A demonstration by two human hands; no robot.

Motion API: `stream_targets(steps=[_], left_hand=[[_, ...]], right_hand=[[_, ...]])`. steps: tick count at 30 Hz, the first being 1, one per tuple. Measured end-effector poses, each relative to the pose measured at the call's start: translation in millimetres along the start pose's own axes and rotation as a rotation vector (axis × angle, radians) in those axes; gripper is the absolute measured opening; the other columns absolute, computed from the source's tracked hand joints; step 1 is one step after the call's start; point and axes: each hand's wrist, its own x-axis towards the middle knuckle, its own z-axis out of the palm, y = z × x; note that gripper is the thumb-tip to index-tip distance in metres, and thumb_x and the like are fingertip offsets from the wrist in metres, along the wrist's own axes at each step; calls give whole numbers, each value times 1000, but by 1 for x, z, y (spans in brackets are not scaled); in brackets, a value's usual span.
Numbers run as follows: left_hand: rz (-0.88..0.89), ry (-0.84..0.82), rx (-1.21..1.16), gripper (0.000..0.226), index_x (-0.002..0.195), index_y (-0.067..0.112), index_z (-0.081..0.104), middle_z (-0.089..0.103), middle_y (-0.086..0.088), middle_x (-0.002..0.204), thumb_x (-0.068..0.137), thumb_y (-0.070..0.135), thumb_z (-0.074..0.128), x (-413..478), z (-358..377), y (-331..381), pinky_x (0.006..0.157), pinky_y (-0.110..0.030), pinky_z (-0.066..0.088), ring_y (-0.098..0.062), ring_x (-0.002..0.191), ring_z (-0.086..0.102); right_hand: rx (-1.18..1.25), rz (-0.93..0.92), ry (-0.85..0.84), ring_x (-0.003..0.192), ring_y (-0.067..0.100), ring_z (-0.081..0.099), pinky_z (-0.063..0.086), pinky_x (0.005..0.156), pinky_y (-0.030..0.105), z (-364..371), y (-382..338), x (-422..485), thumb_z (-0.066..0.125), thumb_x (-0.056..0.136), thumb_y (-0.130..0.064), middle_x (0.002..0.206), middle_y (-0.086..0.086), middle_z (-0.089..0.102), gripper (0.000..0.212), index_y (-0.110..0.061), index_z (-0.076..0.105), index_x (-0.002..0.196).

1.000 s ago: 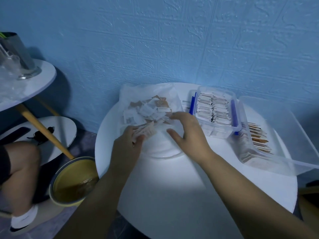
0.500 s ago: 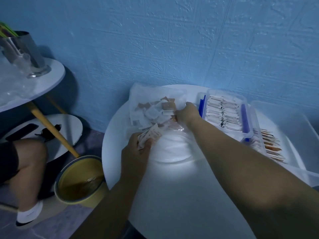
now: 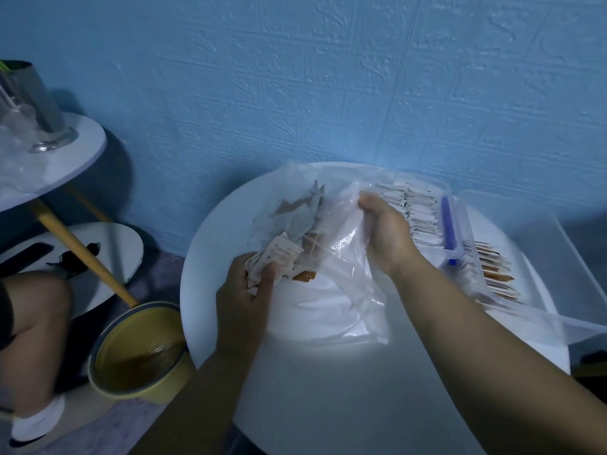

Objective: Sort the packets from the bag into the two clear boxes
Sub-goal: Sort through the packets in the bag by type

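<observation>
Plastic bag [image 3: 348,267]: right hand [image 3: 386,234]; packets [image 3: 279,257]: left hand [image 3: 244,290]

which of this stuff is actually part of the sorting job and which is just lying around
Part of the job: bag, gripped by the right hand; loose packets inside it; stack of packets in the left hand; small box with blue clips; big box beside it.
Just lying about: yellow bucket; metal cup; side table.

Round white table [image 3: 328,389] noted lower centre. Clear bag [image 3: 348,257] of packets [image 3: 302,221] laid mid-table; smaller clear box [image 3: 460,218] and larger clear box [image 3: 525,241] set side by side, right.
</observation>
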Motion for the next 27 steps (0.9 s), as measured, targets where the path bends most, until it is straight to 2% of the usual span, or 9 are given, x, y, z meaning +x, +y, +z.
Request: stream_targets(steps=[3, 7, 9, 12, 14, 17, 19, 24, 27], left_hand=[[6, -10, -4, 21, 105, 19, 53, 58, 9, 98, 87, 27, 58, -3, 1, -1, 67, 4, 36, -9, 89, 55], [4, -28, 13, 25, 108, 17, 54, 58, 9, 99, 87, 29, 58, -4, 0, -5, 71, -5, 38, -10, 90, 55], [18, -25, 18, 22, 105, 21, 53, 59, 9, 98, 87, 32, 59, -4, 1, -7, 74, -14, 42, -11, 89, 56], [44, -29, 19, 21, 100, 27, 50, 59, 11, 94, 86, 39, 59, -6, 2, -5, 75, -20, 44, -11, 87, 57], [56, -36, 33, 19, 99, 27, 49, 58, 11, 94, 86, 37, 59, -7, 2, -3, 72, -17, 42, -10, 86, 56], [68, -53, 38, 22, 101, 27, 47, 56, 12, 97, 86, 39, 58, -7, 2, -3, 70, -8, 39, -9, 88, 55], [82, -46, 35, 25, 101, 29, 47, 57, 12, 98, 85, 46, 57, -7, 2, -3, 72, -12, 42, -11, 89, 56], [120, -27, 39, 24, 101, 30, 48, 57, 13, 96, 84, 45, 52, -10, -1, 0, 71, -7, 39, -7, 87, 56], [132, -26, 62, 24, 100, 29, 49, 58, 12, 95, 81, 43, 52, -9, 0, -3, 70, -10, 41, -9, 85, 57]], right_hand=[[21, 92, -50, 85, 21, 54, 36, 95, 40, -5, -4, 1, 56, 71, -26, 76, -2, 60, 7, -22, 60, 68], [-110, 211, -136, 102, 26, 63, 41, 100, 49, 1, -16, 7, 75, 57, -60, 111, 4, 66, 79, -13, 54, 117], [-252, 160, -90, 96, 25, 67, 48, 93, 45, 3, -18, 9, 77, 50, -69, 109, 12, 68, 95, -11, 52, 121], [-492, 4, -61, 56, 5, 59, 46, 63, 14, 4, -16, 10, 66, 81, -46, 62, -1, 67, 37, -10, 61, 77], [-442, 26, -78, 67, 11, 64, 51, 72, 22, 7, -13, 11, 61, 87, -37, 69, -1, 67, 25, -12, 61, 81], [-331, 91, -48, 90, 24, 66, 53, 86, 37, 17, -19, 14, 55, 91, -34, 95, 9, 68, 30, -8, 59, 105], [-256, 111, 1, 98, 25, 63, 49, 94, 42, 22, -25, 19, 52, 92, -37, 107, 10, 65, 39, -7, 55, 116], [50, 101, 23, 82, 25, 64, 50, 87, 39, 34, -42, 32, 51, 94, -33, 92, 13, 67, 29, -7, 62, 93], [-103, 117, 94, 100, 30, 63, 48, 95, 43, 30, -37, 35, 55, 90, -38, 110, 17, 65, 38, -5, 61, 107]])
